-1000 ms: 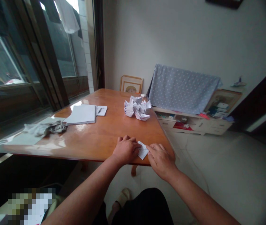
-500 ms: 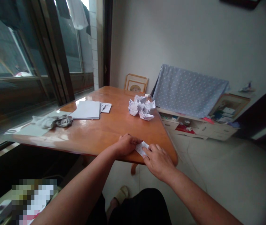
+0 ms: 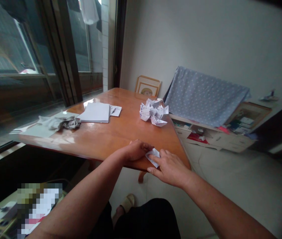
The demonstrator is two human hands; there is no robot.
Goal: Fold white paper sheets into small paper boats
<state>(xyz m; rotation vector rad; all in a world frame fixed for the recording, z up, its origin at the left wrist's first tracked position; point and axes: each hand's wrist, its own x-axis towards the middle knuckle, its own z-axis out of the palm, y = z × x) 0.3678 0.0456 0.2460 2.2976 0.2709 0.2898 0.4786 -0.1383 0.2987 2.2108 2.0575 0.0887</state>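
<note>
A small folded piece of printed white paper [image 3: 156,153] lies near the front edge of the wooden table [image 3: 98,139]. My left hand [image 3: 137,150] is at its left side, fingers curled in and closed at the paper's edge; its fingertips are partly hidden. My right hand [image 3: 172,167] comes from the right with its fingers stretched out and the thumb apart, a forefinger lying across the paper. Farther back on the table sits a cluster of folded paper boats [image 3: 153,113], several of them nested together.
A stack of white sheets [image 3: 95,113] lies at the table's left, with a smaller paper beside it. Nearer the window is a crumpled grey cloth [image 3: 53,123]. A low white cabinet [image 3: 220,142] and a dotted blue cloth [image 3: 205,96] stand beyond the table's right edge.
My right forefinger has reached farther left across the folded paper, and the right thumb has spread away from it. The left hand stays by the paper. The view has shifted slightly.
</note>
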